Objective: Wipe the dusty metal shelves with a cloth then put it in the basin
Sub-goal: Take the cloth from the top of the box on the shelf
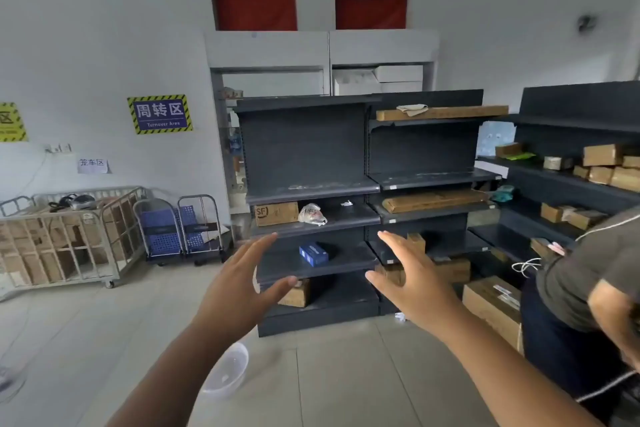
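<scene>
A dark grey metal shelf unit (311,156) stands ahead against the wall, with dust streaks on its middle board. A pale cloth (412,109) lies crumpled on a long cardboard box on the top right shelf. On the floor at my lower left sits a clear plastic basin (227,371), partly hidden by my left forearm. My left hand (239,282) and my right hand (412,282) are both raised in front of the lower shelves, palms facing each other, fingers apart, holding nothing.
Cardboard boxes, a plastic bag (311,214) and a blue box (313,254) lie on the shelves. A person in a grey shirt (595,274) bends at the right by more shelving. A wire cage trolley (69,239) and blue carts (180,229) stand at the left wall.
</scene>
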### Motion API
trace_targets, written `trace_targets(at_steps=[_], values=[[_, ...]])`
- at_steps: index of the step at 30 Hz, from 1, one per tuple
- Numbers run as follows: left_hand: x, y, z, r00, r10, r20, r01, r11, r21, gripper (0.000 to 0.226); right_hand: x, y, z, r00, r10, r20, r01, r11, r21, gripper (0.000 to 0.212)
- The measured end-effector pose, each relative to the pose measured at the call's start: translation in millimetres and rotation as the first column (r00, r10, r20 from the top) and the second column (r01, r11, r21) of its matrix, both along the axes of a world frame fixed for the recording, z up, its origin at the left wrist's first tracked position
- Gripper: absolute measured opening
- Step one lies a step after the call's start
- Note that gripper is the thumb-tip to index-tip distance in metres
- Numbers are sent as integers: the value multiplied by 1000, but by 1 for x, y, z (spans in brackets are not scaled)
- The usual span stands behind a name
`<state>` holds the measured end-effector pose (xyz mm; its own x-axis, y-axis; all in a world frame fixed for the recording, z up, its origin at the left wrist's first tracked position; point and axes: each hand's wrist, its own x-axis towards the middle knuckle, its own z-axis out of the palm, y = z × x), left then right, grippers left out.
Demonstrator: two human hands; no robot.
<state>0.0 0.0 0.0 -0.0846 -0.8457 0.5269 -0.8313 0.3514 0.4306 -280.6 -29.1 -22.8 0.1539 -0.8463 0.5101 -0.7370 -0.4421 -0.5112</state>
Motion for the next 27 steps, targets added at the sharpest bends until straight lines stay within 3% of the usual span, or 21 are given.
trace_targets(at_steps=[8, 20, 27], values=[[-29, -130, -12, 1000, -19, -16, 20, 999, 30, 76, -32, -124, -11, 1000, -22, 8, 22, 1000, 7, 61], [-64, -399, -7, 997, -73, 12, 72, 994, 80, 77, -66, -368, -17, 998, -62, -28, 64, 995, 75, 61], [-85, -580, -21, 974, -184, -135, 195, 978, 76, 71, -100, -489, -14, 974, -218, -64, 223, 971, 85, 58]])
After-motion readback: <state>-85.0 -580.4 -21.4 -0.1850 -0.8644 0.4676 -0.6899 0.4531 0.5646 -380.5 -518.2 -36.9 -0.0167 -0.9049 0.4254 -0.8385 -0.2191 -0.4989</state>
